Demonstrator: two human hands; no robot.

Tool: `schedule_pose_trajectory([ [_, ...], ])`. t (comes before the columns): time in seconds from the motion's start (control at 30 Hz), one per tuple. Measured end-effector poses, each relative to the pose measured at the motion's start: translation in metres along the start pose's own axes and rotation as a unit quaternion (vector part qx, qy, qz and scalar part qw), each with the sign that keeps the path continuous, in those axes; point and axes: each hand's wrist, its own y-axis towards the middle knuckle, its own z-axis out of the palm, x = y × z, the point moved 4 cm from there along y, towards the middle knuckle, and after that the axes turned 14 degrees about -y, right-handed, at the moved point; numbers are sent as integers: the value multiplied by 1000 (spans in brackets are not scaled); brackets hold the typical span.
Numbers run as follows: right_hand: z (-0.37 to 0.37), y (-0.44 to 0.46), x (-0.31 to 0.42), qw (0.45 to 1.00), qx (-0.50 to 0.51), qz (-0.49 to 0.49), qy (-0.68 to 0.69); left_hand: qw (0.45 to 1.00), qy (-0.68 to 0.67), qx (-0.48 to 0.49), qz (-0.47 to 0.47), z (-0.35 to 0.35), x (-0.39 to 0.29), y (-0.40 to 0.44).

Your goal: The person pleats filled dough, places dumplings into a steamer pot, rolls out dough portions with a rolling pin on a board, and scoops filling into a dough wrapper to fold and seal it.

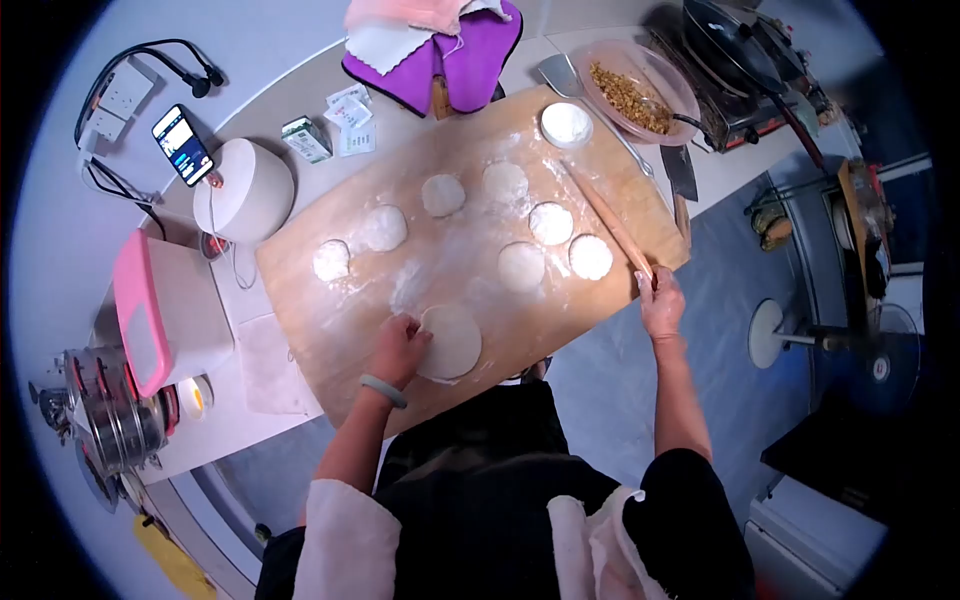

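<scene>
My left hand [402, 350] is closed at the left edge of a large flat round of dough [452, 343] near the front of the floured wooden board [350, 330]. My right hand [660, 300] grips the near end of a wooden rolling pin [610, 220], which slants across the right side of the board. Several smaller dough rounds, such as this floury one [551, 223] and this one at the left [331, 260], lie spread over the board. A small bowl of white flour [567, 125] stands at the board's far edge.
At the back right is a pink bowl of chopped filling [640, 90], with a cleaver [679, 172] beside it and a pan [735, 45] on a stove. To the left stand a white pot [245, 190], a phone [183, 145] and a pink-lidded bin [175, 310].
</scene>
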Motion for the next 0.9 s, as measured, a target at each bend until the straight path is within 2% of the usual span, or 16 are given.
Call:
schedule_pose_trajectory([
  [0.07,9,18,-13,999,26,-20,11,997,-1,-59,57,2,-10,-12],
  [0.17,26,50,-12,991,-1,-127,37,978,-177,-100,40,16,9,-17],
  [0.2,36,59,-11,991,31,-125,41,972,-206,-105,44,22,38,-15],
  [0.3,44,82,8,987,99,-103,74,982,-127,-137,-16,15,-14,-26],
  [0.33,43,88,13,983,56,-153,87,983,-125,-131,-13,16,-8,-21],
  [0.37,24,88,28,979,6,-153,131,984,-124,-124,-10,18,-1,-21],
  [0.43,23,73,35,954,77,-133,256,974,-145,-165,-61,19,-7,-20],
  [0.47,23,53,43,926,154,-120,324,968,-156,-181,-82,22,-14,-22],
  [0.5,21,26,56,889,228,-102,385,973,-107,-196,-55,23,-29,-25],
  [0.57,30,-32,92,697,500,4,514,976,-5,-216,1,22,-71,-28],
  [0.6,34,-57,113,592,546,67,590,972,96,-201,80,23,-96,-32],
  [0.63,35,-76,135,474,577,128,653,966,129,-188,125,26,-111,-36],
  [0.73,31,-78,194,306,600,288,681,934,202,-141,258,41,-155,-49],
  [0.77,34,-71,207,267,573,284,721,923,207,-126,300,49,-168,-53],
  [0.83,35,-57,224,190,514,274,790,933,224,-79,270,66,-167,-58],
  [0.9,21,-41,226,225,498,249,800,941,194,-44,273,79,-166,-64],
])
